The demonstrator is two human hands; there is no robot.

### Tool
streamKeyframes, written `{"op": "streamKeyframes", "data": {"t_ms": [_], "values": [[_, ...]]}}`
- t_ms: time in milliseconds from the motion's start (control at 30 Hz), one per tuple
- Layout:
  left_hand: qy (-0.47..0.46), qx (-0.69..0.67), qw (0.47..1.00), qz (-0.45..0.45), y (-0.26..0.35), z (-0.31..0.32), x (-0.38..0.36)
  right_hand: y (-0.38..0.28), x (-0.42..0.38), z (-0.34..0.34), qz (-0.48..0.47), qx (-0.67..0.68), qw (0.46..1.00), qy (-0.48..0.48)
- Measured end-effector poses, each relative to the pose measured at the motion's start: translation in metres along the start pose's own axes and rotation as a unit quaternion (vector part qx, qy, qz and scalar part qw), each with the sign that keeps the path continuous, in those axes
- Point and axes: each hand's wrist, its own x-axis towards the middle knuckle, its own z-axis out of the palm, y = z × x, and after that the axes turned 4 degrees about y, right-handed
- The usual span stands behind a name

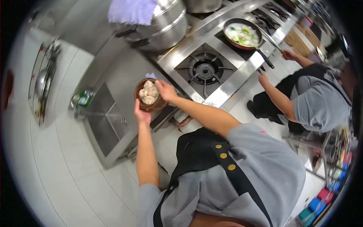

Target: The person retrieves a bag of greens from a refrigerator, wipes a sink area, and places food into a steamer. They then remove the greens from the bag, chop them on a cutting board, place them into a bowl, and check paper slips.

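Both of my hands grip a round brown bamboo steamer basket point(154, 106) over the steel counter. Pale, lumpy dumplings point(148, 92) are clustered inside it, their tops showing. My left hand point(142, 113) is closed on the near left side of the basket, with its thumb up along the wall. On the right, my right hand point(166, 90) clasps the rim, its fingers partly hidden by the basket. Just beyond the basket lies a small lilac cloth point(151, 75).
A large metal steamer pot point(166, 32) with a lilac towel point(132, 12) stands behind the counter. Right of it is a gas burner point(205, 71). A co-worker point(321, 98) holds a utensil at a pan point(242, 46) of pale and green food. A sink point(101, 128) lies left.
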Motion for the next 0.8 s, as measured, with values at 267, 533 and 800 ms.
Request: {"op": "streamKeyframes", "data": {"t_ms": [267,533,800], "values": [[-0.057,0.366,0.929,0.014,0.047,-0.041,0.063,0.011,0.044,0.020,-0.007,-0.093,0.996,0.004],[-0.233,0.362,0.747,0.507,0.297,0.193,0.166,-0.008,0.057,0.018,-0.134,-0.364,0.919,-0.064],[-0.062,0.707,0.515,0.481,0.290,0.413,0.290,-0.021,0.050,0.023,-0.150,-0.415,0.893,-0.088]]}}
